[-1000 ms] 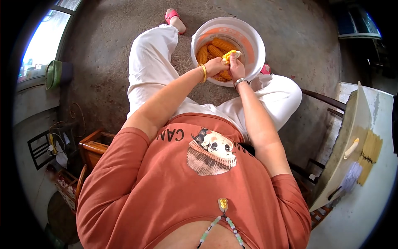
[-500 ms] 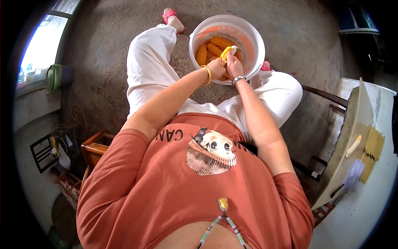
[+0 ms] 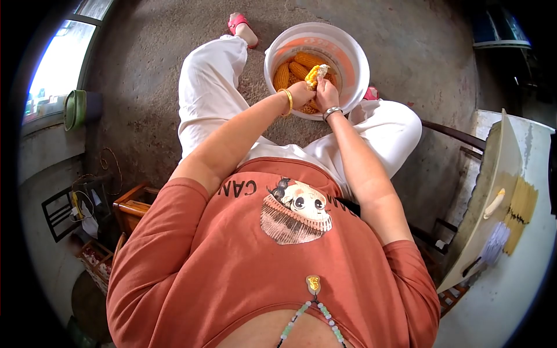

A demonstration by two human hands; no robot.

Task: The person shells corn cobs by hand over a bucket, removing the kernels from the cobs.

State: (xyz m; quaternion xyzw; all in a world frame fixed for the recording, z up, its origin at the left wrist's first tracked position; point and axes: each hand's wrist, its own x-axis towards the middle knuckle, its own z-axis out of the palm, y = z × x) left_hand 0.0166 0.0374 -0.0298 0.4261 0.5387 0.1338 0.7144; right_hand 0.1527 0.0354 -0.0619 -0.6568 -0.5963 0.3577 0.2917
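In the head view, the person's left hand [image 3: 300, 94], behind a gold-coloured round bracelet [image 3: 289, 102], and right hand [image 3: 328, 95], behind a silver-coloured metal bracelet [image 3: 332, 111], come together in one grip. This grip is closed on a short yellow corn cob with a whitish part at its far end [image 3: 313, 76]. The cob points up and away from the body, above the opening of the round white plastic bucket with orange print [image 3: 355, 72]. The fingers cover its lower part, so it cannot be told how much of the cob is inside the hands, or which hand carries more of the weight.

Below and beyond the grip, whole orange-yellow corn cobs [image 3: 308, 59] lie in the bucket. Loose yellow kernels [image 3: 304, 109] are on its bottom, nearer to the body. The legs in white cloth trousers [image 3: 213, 72] stand apart, at both sides of the bucket.

The cob should be light and quite stiff, with a hard core which does not bend easily. Its rows of kernels look bumpy, so they should give good friction, but single kernels may break loose under a strong thumb. The whitish part probably feels rougher and drier. A safe hold would be around the thick lower part with one hand, while the other hand supports it close beside, leaving the far end free.
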